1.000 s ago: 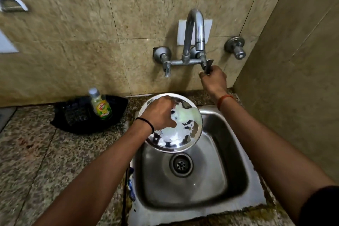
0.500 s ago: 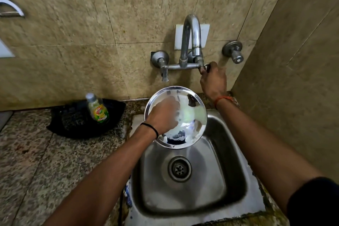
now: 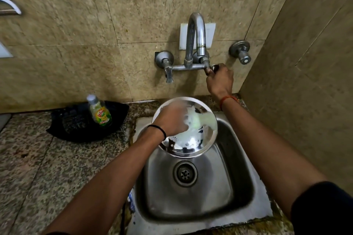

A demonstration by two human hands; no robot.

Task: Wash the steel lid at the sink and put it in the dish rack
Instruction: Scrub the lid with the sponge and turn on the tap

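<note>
A round steel lid [image 3: 193, 139], partly covered in pale soap film, hangs over the back of the steel sink [image 3: 240, 181]. My left hand [image 3: 172, 120] grips it at its upper left, fingers curled over the top face; the hand is blurred. My right hand [image 3: 219, 80] is up at the wall tap [image 3: 195, 44], fingers closed round the right tap handle, which is mostly hidden. No water stream is visible. No dish rack is in view.
A black tray [image 3: 76, 128] on the granite counter [image 3: 38, 168] left of the sink holds a green dish-soap bottle [image 3: 100, 113]. A second valve [image 3: 241, 53] sticks out of the wall right of the tap. A tiled side wall closes off the right.
The lid has tilted and shifted slightly toward the tap under my left hand. My right hand stays on the tap handle, turned a little.
</note>
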